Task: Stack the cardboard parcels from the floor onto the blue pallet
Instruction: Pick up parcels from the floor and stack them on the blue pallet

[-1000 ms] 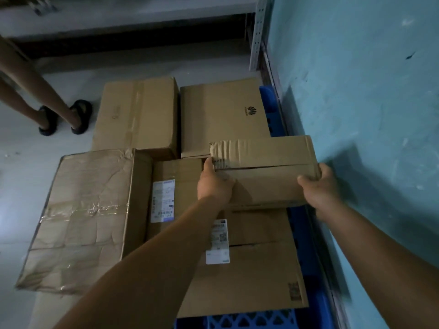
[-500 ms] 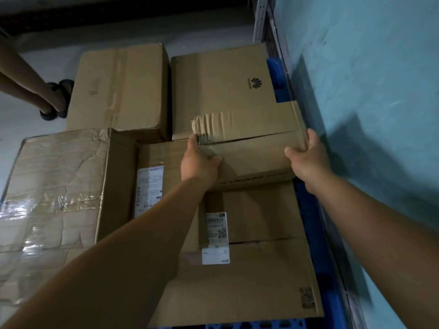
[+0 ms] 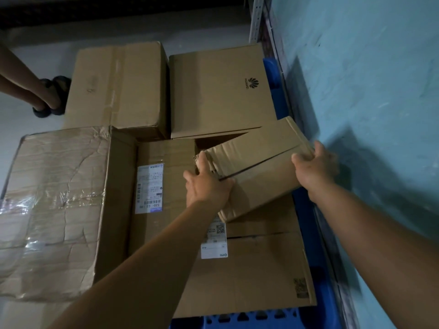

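Currently both the left hand (image 3: 207, 186) and right hand (image 3: 314, 168) grip the tilted parcel (image 3: 257, 167) by its ends, fingers curled round it, above stacked boxes on the blue pallet (image 3: 306, 207), near a HUAWEI-marked box (image 3: 221, 96).

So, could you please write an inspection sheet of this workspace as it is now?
Surface: blue pallet against the wall, mostly covered by parcels.
Job's things: small parcel tilted above the stack; logo parcel behind it; labelled parcels below; taped parcel at left.
Clutter: nothing seen.
Grippers: left hand and right hand grip the small parcel's ends.
Cables: nothing seen.
Surroundings: teal wall; another person's legs, sandals.
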The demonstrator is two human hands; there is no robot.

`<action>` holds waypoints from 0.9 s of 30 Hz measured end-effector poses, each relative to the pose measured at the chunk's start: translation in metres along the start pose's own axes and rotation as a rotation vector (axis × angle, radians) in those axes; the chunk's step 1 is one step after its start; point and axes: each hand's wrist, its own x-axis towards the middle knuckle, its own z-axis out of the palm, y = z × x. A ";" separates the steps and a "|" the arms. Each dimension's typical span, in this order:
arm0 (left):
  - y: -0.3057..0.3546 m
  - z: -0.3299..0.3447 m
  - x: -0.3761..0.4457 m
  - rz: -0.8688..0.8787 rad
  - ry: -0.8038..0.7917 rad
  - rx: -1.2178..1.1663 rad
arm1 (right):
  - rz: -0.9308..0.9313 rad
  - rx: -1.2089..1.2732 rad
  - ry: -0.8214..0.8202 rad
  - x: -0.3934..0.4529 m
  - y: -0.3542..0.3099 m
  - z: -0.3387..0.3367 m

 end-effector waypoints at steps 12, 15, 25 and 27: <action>-0.013 0.000 -0.039 0.092 -0.029 0.387 | 0.160 0.346 -0.133 -0.073 0.008 0.030; -0.025 0.011 -0.062 -0.003 0.004 0.359 | 0.050 0.217 -0.185 -0.091 0.005 0.034; -0.052 0.001 -0.078 -0.101 0.075 0.257 | -0.043 0.053 -0.368 -0.106 -0.012 0.049; -0.050 0.002 -0.077 -0.098 0.077 0.245 | -0.053 0.027 -0.367 -0.103 -0.013 0.049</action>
